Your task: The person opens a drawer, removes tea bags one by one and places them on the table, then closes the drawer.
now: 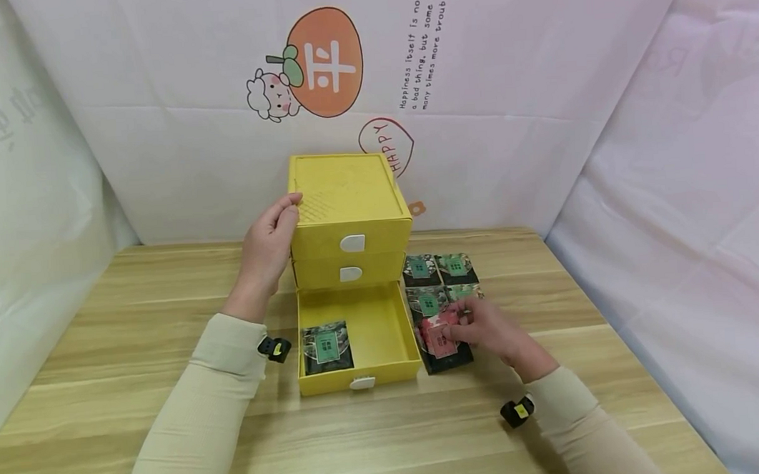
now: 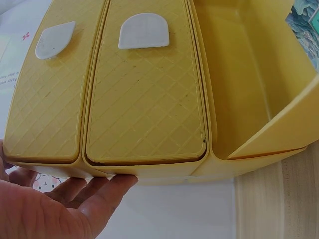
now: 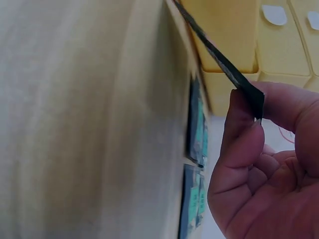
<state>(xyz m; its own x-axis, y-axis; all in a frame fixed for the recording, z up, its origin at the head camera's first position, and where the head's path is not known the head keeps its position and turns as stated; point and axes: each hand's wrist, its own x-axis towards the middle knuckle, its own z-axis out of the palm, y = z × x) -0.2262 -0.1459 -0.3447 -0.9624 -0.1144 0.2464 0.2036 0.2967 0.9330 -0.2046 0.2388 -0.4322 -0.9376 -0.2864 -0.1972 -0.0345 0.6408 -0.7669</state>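
A yellow drawer box [image 1: 349, 185] with white tabs stands on the table, its bottom drawer [image 1: 385, 337] pulled out. In that drawer a dark sachet [image 1: 327, 347] with a green label lies at the front left. My left hand [image 1: 269, 246] rests against the box's upper left side; in the left wrist view its fingers [image 2: 102, 199] lie along that side. My right hand [image 1: 487, 328] pinches a red-labelled sachet [image 1: 440, 337] by its edge, to the right of the drawer. The right wrist view shows this sachet [image 3: 224, 62] edge-on between thumb and fingers.
Several dark sachets with green labels [image 1: 422, 269] lie in rows on the wooden table [image 1: 165, 334], right of the box. Behind the table hangs a printed white cloth [image 1: 187, 132], with more cloth at both sides.
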